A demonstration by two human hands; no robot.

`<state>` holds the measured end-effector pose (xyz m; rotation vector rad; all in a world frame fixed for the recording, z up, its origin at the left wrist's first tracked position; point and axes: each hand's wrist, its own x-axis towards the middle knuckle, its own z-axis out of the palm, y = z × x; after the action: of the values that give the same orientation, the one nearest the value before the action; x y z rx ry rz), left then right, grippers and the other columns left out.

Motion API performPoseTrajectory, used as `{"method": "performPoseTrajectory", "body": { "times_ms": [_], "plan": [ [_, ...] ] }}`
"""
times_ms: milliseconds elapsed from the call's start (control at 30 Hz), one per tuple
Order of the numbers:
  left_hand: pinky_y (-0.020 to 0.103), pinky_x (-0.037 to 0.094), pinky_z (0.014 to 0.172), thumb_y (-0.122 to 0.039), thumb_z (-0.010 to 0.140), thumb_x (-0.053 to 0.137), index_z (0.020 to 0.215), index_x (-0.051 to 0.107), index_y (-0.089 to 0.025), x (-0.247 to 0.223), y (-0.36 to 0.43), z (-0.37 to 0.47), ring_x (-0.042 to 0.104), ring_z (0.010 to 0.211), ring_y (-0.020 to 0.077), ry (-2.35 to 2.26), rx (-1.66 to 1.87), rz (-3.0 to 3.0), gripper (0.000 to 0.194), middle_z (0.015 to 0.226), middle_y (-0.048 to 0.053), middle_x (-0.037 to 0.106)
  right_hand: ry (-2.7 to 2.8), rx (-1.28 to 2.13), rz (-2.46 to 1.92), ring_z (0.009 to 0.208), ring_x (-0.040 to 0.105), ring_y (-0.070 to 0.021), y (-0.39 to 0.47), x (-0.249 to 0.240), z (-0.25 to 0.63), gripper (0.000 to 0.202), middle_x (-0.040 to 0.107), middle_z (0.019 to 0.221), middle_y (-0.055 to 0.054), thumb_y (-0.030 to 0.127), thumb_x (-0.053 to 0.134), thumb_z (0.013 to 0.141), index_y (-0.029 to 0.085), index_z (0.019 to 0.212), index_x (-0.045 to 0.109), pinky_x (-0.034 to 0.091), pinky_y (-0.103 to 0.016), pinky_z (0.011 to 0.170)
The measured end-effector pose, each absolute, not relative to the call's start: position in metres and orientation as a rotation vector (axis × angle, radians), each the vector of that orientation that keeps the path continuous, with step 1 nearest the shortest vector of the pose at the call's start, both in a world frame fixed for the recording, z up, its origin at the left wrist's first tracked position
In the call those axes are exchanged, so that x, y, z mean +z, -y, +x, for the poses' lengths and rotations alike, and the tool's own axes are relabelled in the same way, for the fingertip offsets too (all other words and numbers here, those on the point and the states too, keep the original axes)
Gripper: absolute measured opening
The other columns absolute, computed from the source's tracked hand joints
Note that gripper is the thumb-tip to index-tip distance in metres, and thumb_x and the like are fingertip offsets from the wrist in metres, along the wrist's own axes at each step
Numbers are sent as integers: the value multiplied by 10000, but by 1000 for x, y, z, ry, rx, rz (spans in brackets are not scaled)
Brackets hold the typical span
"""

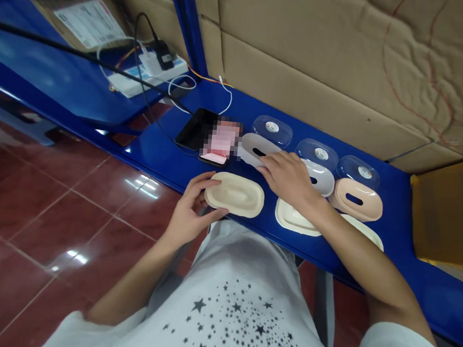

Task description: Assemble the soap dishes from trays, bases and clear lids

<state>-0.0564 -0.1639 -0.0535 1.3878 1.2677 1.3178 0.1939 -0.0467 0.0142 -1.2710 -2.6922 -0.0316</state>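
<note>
My left hand (196,205) grips the left end of a cream oval tray (235,195) at the shelf's front edge, thumb below and fingers above. My right hand (288,176) reaches over the row and closes on the right end of a pale grey oval box (254,146) with a dark slot. To its right stand a white slotted box (320,178), partly covered by the hand, and a peach slotted box (359,200). Two more cream trays, one near the forearm (294,219) and one farther right (364,231), lie partly hidden by my right arm.
Behind the boxes lie several clear oval lids (272,129) with round stickers. A phone (214,158) and a black tray-like object (195,130) are at left on the blue shelf (152,148). Cables run to a power strip (146,77). Cardboard (297,66) stands behind; a box (451,209) is at right.
</note>
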Motion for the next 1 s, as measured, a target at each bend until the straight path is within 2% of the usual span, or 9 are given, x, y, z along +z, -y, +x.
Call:
{"method": "performPoseTrajectory", "body": {
  "times_ms": [133, 300, 367, 433, 500, 600, 767, 867, 1000],
  "plan": [
    [393, 629, 1020, -289, 744, 971, 1393, 697, -312, -55, 161, -42, 734, 1194, 242, -1131, 1403, 1027, 705, 1661, 118, 521, 2633, 49, -1033, 1081, 704, -275, 82, 28, 196, 315, 814, 1234, -97, 356, 497, 1154, 192, 1240, 751, 443, -418, 899],
    [325, 613, 1018, -228, 699, 998, 1461, 647, -346, -52, 159, -32, 740, 1198, 211, -1070, 1488, 820, 847, 1527, 71, 665, 2720, 143, -915, 1070, 723, -251, 113, 27, 194, 253, 822, 1213, -80, 324, 559, 1134, 197, 1259, 738, 459, -398, 887],
    [302, 613, 1000, -211, 686, 1001, 1495, 611, -356, -50, 158, -32, 753, 1153, 193, -1044, 1461, 745, 910, 1365, 41, 749, 2753, 168, -887, 1099, 723, -248, 114, 22, 191, 246, 815, 1236, -87, 316, 559, 1134, 196, 1263, 731, 464, -397, 888],
    [292, 608, 1008, -211, 722, 975, 1503, 608, -330, -46, 158, -32, 763, 1090, 178, -1005, 1420, 656, 871, 1162, 12, 797, 2763, 173, -859, 1118, 719, -250, 111, 18, 189, 246, 807, 1252, -93, 299, 541, 1140, 192, 1271, 720, 469, -402, 894],
    [294, 589, 1064, -229, 786, 922, 1440, 662, -282, -41, 157, -30, 758, 1095, 176, -950, 1416, 574, 705, 1086, 10, 805, 2768, 156, -840, 1135, 711, -259, 107, 15, 187, 252, 797, 1272, -106, 284, 527, 1142, 182, 1283, 708, 472, -413, 902],
    [352, 570, 1139, -297, 861, 861, 1338, 714, -257, -35, 157, -24, 747, 1164, 207, -871, 1444, 498, 501, 1131, 34, 812, 2795, 99, -812, 1123, 702, -269, 106, 11, 187, 263, 783, 1278, -126, 223, 511, 1132, 160, 1313, 690, 470, -417, 895],
    [574, 574, 1148, -495, 910, 831, 1333, 665, -286, -32, 161, -11, 689, 1320, 299, -761, 1364, 407, 500, 1352, 70, 760, 2849, -28, -734, 1178, 675, -289, 106, 11, 188, 351, 756, 1326, -154, 108, 432, 1103, 113, 1374, 654, 488, -446, 970],
    [580, 570, 1149, -509, 884, 855, 1401, 616, -320, -36, 162, -7, 656, 1375, 299, -721, 1337, 415, 601, 1416, 68, 730, 2816, -29, -728, 1383, 589, -325, 104, 16, 187, 319, 657, 1518, -189, 131, 464, 1087, 130, 1327, 675, 462, -503, 1119],
    [533, 578, 1134, -506, 861, 889, 1459, 587, -339, -42, 158, -3, 725, 1276, 283, -723, 1318, 437, 691, 1378, 60, 758, 2790, -16, -708, 1545, 473, -326, 101, 26, 184, 324, 536, 1670, -160, 141, 532, 1042, 181, 1329, 677, 387, -540, 1242]
  ]
}}
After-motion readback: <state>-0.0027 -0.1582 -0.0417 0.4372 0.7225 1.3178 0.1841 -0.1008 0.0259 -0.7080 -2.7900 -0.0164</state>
